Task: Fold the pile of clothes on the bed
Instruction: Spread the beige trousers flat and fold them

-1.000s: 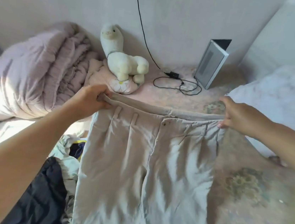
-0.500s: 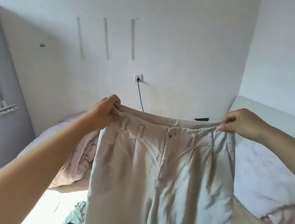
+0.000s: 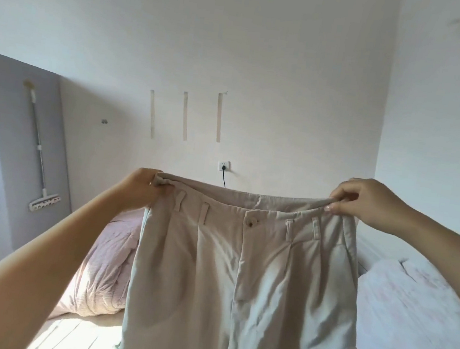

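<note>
Room ahead: bare pale wall (image 3: 265, 62) behind the raised garment; a second wall meets it at a corner on the right.
Left edge: grey panel (image 3: 25, 131) with a white long-handled mop (image 3: 41, 151) hanging against it.
Wall fittings: white socket (image 3: 223, 166) with a black cord, just above the waistband; three tan strips higher up.
Below left: rumpled pink quilt (image 3: 104, 269), sunlit patch of bed under it.
Below right: white pillow (image 3: 409, 312), near the trouser's right side.
Garment: beige corduroy trousers (image 3: 241, 286), held upright in the air, front facing the camera, button done up, legs hanging out of frame below.
Left hand (image 3: 143, 187): fingers curled over the left end of the waistband, gripping it.
Right hand (image 3: 364, 202): pinches the right end of the waistband, thumb in front.
Span: waistband stretched nearly level between the two hands, sagging slightly mid-way.
</note>
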Demonstrator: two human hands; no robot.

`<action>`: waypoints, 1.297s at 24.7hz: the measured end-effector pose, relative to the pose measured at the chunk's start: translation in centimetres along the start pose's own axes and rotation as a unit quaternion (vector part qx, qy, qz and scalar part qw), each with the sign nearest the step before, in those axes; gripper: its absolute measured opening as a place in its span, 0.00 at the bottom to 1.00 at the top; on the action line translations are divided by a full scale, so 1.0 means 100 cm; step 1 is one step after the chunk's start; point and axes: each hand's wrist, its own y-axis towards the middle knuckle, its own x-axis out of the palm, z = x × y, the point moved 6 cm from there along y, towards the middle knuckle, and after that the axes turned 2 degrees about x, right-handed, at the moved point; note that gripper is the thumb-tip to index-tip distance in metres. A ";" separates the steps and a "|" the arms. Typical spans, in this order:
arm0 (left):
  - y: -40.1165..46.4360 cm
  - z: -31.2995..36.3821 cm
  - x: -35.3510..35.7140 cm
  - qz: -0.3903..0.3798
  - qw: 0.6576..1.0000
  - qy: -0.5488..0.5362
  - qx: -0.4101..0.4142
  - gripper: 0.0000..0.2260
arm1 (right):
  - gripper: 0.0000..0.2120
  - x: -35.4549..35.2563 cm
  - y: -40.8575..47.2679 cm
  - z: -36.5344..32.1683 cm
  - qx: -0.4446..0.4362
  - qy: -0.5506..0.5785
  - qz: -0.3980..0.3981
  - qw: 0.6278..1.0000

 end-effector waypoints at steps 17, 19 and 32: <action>-0.077 0.133 -0.065 0.140 0.983 -0.107 0.058 0.07 | 0.03 -0.078 -0.071 -0.017 0.014 0.016 -0.121 0.992; -0.084 0.142 -0.082 0.176 0.978 -0.094 0.062 0.05 | 0.03 -0.096 -0.074 -0.027 -0.011 0.121 -0.078 0.989; -0.055 0.102 -0.090 0.117 0.991 -0.030 0.065 0.14 | 0.11 -0.083 -0.019 -0.033 -0.005 0.219 0.040 0.975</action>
